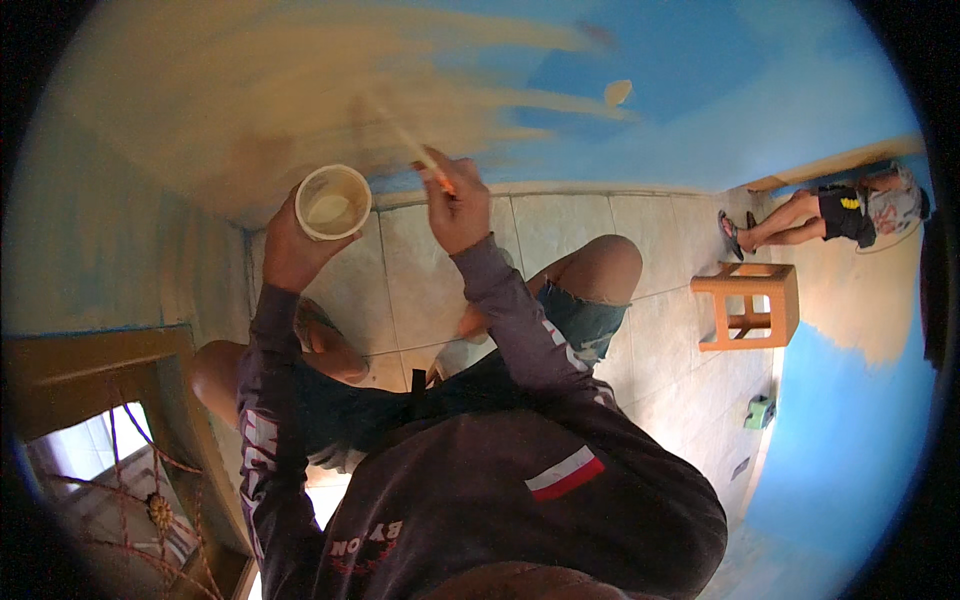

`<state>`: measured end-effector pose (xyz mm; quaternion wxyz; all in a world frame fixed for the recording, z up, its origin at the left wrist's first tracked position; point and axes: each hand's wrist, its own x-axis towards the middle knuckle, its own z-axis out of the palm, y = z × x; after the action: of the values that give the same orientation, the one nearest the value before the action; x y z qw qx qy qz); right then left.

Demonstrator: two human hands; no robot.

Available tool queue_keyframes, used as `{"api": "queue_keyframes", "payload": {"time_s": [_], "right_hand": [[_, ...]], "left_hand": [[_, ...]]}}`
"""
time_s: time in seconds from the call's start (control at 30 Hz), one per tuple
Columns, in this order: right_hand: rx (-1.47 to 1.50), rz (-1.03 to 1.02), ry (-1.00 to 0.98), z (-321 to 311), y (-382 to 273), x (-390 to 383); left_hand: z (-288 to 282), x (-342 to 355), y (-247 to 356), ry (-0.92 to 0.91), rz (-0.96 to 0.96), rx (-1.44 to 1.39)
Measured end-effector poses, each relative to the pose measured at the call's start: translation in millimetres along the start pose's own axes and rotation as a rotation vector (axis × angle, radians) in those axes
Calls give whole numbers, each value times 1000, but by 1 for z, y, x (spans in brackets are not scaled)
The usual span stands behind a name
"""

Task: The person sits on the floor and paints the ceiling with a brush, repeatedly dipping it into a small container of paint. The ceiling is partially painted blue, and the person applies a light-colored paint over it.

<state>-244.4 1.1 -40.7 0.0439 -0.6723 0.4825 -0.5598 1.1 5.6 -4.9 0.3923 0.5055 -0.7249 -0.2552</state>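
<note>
My left hand (287, 250) is wrapped round a white plastic tub (350, 183), tilted so its open top shows. A little pale, cream-coloured paint (328, 211) lies at the bottom. In my closed right hand (459, 208) is a paintbrush (408, 138), its light handle slanting up and left. The brush end is blurred and reaches to the wall (470, 60) in front of me; whether the bristles touch it I cannot tell. Tan, streaky paint covers the wall's left part and runs over blue at the right. A pale irregular patch (619, 93) shows on the blue.
I squat on a tiled floor (560, 220), knees apart, close to the wall's foot. Off to the right stand an orange-brown plastic stool (750, 305) and another person (840, 212) in dark shorts and sandals. A small green object (759, 412) lies farther back. At lower left is a wooden-framed opening (100, 355) with cords.
</note>
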Motion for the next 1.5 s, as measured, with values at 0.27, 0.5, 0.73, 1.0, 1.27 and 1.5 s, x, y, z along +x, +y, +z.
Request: {"api": "queue_keyframes", "payload": {"time_s": [0.27, 0.5, 0.73, 1.0, 1.27, 1.5], "right_hand": [[52, 105, 46, -42, 47, 49], [-236, 293, 306, -170, 86, 41], [-559, 286, 542, -156, 100, 31], [53, 268, 167, -67, 32, -8], [538, 434, -181, -63, -37, -11], [414, 454, -344, -83, -45, 0]], "left_hand": [[-7, -1, 4, 1, -8, 69], [-7, 0, 9, -8, -16, -67], [-2, 0, 5, 13, 36, -54], [2, 1, 5, -27, -5, -8], [7, -3, 6, -66, -23, -8], [29, -17, -14, -167, -23, -99]]}}
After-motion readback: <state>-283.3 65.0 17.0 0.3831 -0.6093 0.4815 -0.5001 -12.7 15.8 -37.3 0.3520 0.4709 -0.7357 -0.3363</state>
